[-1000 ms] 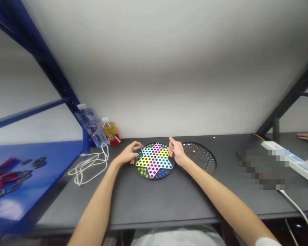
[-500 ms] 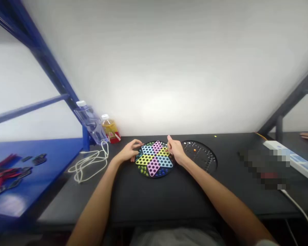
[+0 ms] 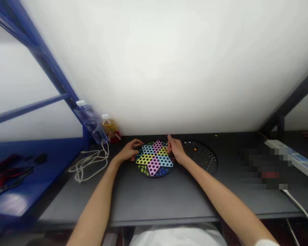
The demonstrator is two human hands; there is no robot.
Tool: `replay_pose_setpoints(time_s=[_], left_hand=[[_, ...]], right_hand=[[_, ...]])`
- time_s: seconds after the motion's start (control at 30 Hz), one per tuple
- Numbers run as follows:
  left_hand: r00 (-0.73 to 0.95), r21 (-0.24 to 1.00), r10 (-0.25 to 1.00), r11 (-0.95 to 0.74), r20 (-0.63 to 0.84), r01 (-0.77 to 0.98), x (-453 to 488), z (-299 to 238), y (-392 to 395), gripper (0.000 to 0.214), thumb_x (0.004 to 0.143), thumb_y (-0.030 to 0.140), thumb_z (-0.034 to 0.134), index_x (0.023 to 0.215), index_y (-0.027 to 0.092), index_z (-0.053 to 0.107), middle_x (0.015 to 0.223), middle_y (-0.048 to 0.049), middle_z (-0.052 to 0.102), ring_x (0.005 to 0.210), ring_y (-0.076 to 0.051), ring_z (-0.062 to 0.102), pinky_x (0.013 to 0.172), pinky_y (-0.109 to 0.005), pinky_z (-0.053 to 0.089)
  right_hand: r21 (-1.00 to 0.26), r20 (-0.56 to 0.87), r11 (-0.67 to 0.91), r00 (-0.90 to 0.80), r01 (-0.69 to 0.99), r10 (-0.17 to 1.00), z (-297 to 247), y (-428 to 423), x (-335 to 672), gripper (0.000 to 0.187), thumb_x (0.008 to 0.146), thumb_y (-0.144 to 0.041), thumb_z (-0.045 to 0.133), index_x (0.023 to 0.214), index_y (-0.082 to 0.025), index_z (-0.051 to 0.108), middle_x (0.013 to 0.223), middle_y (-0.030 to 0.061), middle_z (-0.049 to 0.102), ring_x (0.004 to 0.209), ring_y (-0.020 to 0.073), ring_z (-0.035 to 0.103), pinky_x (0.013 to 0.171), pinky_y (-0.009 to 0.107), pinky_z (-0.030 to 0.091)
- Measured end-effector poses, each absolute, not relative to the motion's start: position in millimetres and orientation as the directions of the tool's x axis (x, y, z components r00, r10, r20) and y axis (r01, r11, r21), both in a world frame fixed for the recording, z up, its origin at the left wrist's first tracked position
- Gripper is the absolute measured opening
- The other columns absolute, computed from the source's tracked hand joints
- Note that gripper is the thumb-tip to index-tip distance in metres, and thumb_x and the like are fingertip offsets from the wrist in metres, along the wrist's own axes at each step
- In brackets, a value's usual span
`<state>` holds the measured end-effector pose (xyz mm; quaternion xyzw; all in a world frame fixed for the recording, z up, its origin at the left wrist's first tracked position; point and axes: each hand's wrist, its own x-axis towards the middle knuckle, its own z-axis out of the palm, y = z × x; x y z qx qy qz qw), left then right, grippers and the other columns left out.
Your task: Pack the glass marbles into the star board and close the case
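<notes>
A round Chinese-checkers board (image 3: 154, 160) with a star of blue, pink and yellow perforated panels lies on the dark table (image 3: 154, 201). My left hand (image 3: 130, 150) rests curled against the board's left rim. My right hand (image 3: 176, 150) sits at the right rim, its fingers bent in towards the star's upper right point. Whether either hand holds a peg is too small to tell. A black round perforated lid or second board (image 3: 202, 155) with an orange dot lies just right of my right hand.
A clear water bottle (image 3: 89, 121) and a yellow drink bottle (image 3: 110, 129) stand at the back left beside a blue shelf frame (image 3: 48, 71). A white cable (image 3: 88, 164) is coiled left of the board. A white power strip (image 3: 295, 159) lies at the right.
The hands have hardly moved; my right hand's fingers have dipped slightly towards the board's upper right. The view has shifted a little and another person's hand at the far right edge has dropped out of sight.
</notes>
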<state>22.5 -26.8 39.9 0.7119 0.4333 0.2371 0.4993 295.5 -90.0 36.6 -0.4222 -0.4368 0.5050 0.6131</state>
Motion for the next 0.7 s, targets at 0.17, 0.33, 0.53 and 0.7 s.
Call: replay_pose_setpoints(time_s=[0.17, 0.33, 0.53, 0.7], left_hand=[[0.531, 0.924, 0.844, -0.140, -0.077, 0.357, 22.5, 39.8, -26.8, 0.057, 0.061, 0.008, 0.050, 0.116, 0.020, 0.044, 0.140, -0.0175, 0.051, 0.038, -0.003, 0.053, 0.033, -0.017, 0.042], [0.516, 0.922, 0.853, -0.139, -0.073, 0.360, 21.6, 39.0, -26.3, 0.057, 0.061, 0.008, 0.050, 0.117, 0.020, 0.045, 0.136, -0.0185, 0.054, 0.037, -0.003, 0.053, 0.033, -0.017, 0.041], [0.514, 0.920, 0.855, -0.146, -0.068, 0.363, 21.2, 37.2, -24.3, 0.057, 0.060, 0.007, 0.049, 0.116, 0.019, 0.046, 0.136, -0.0181, 0.054, 0.037, -0.003, 0.053, 0.033, -0.017, 0.042], [0.512, 0.920, 0.855, -0.135, -0.080, 0.369, 21.6, 38.0, -25.2, 0.058, 0.060, 0.006, 0.050, 0.117, 0.019, 0.046, 0.131, -0.0159, 0.059, 0.038, -0.003, 0.053, 0.034, -0.016, 0.042]], right_hand=[[-0.957, 0.153, 0.180, 0.130, -0.226, 0.980, 32.8, -87.9, 296.8, 0.052, 0.084, -0.061, 0.055, 0.054, -0.020, 0.045, 0.042, -0.0050, 0.039, 0.039, 0.0085, 0.040, 0.052, 0.025, 0.044], [-0.970, 0.156, 0.181, 0.161, -0.159, 0.975, 28.5, -86.7, 299.6, 0.047, 0.084, -0.060, 0.055, 0.062, -0.019, 0.055, 0.047, -0.0025, 0.048, 0.044, 0.0103, 0.046, 0.048, 0.023, 0.039], [-0.980, 0.168, 0.186, 0.212, -0.067, 0.963, 26.6, -86.3, 305.0, 0.046, 0.087, -0.059, 0.050, 0.066, -0.019, 0.058, 0.050, -0.0011, 0.053, 0.047, 0.0122, 0.051, 0.050, 0.024, 0.041], [-0.866, 0.383, 0.370, -0.030, 0.335, 0.923, 39.0, -100.9, 313.8, 0.024, 0.085, -0.039, 0.060, 0.074, -0.018, 0.065, 0.067, 0.0012, 0.064, 0.063, 0.0150, 0.057, 0.062, 0.026, 0.044]])
